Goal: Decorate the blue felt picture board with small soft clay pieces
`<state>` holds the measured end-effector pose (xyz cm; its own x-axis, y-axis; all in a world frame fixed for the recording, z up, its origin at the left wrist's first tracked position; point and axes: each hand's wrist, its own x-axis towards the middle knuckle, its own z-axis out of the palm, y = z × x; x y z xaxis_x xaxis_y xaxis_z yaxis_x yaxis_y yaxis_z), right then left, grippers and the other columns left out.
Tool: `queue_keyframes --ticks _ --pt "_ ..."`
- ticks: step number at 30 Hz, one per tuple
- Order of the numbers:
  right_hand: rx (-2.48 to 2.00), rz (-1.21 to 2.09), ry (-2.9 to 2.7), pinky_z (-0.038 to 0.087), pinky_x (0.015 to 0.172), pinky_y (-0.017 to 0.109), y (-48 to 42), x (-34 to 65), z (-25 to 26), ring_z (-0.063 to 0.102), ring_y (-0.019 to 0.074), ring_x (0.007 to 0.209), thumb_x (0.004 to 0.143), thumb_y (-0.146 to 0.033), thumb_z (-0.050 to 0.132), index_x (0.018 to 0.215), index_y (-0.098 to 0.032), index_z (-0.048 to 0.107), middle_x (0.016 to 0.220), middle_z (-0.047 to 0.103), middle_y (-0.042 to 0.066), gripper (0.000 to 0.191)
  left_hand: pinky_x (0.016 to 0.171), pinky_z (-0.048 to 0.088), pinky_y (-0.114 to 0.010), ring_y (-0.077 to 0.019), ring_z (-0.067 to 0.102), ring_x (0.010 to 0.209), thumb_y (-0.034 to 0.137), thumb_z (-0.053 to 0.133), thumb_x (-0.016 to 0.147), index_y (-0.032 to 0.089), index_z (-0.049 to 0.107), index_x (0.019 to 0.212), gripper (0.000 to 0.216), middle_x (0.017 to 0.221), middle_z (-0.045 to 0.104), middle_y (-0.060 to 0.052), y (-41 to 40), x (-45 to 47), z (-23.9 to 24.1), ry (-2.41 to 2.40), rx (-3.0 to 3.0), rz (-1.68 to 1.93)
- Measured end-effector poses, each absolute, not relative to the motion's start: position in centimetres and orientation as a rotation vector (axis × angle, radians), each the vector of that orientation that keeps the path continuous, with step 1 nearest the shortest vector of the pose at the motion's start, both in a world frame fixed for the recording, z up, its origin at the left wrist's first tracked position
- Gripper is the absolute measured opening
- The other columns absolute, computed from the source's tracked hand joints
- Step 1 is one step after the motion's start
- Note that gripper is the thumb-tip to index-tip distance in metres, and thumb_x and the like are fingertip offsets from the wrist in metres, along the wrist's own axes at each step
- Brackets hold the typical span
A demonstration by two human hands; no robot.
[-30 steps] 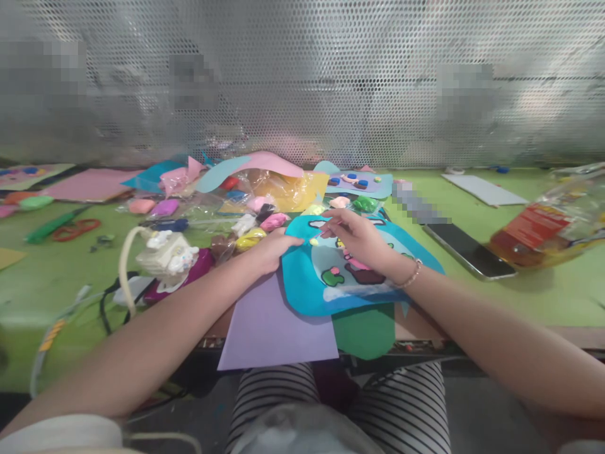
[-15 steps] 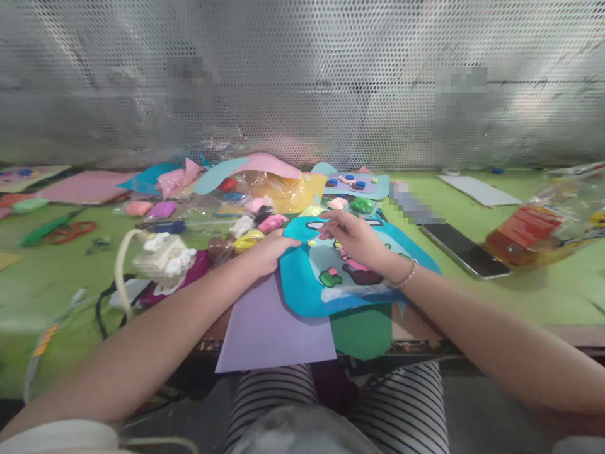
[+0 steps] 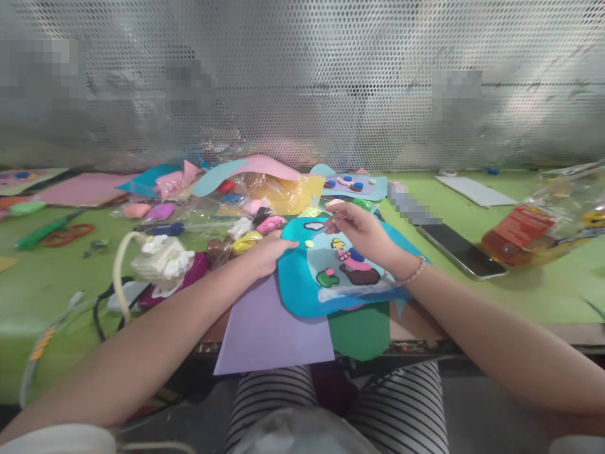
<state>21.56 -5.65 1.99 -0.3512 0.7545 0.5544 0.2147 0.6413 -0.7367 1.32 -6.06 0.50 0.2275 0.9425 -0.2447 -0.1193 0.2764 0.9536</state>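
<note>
My left hand grips the left edge of a blue craft sheet, thumb on top. Raised clay shapes decorate its pale middle: a yellow-haired figure with a pink body, a brown patch, a green cactus-like piece and a white cloud. In my right hand a thin pinkish stick is pinched, its tip close to a small pale-yellow clay blob on the blue border. Whether the tip touches the blob I cannot tell. My right forearm covers the sheet's right part.
Lilac paper and green paper lie under the sheet at the table edge. Bagged clay lumps sit behind my left hand, with a white plug adapter to the left. A phone and a bottle are on the right.
My right hand has shifted slightly right and up off the picture, uncovering the figure and more of the stick. The left hand keeps its hold on the sheet.
</note>
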Motion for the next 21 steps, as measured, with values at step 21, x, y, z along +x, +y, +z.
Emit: queue_keyframes --ticks 21 --pt "-0.78 0.723 -1.991 0.056 0.072 0.031 -5.7 21.1 1.0 0.066 0.0136 0.078 0.088 -0.017 0.041 0.107 -0.02 0.05 0.086 0.064 0.004 0.021 0.068 0.051 -0.032 -0.0174 0.064 0.067 0.008 0.067 0.062 0.014 0.065 0.083 0.022 0.079 0.07 -0.006 -6.2 1.4 0.7 1.065 0.977 0.928"
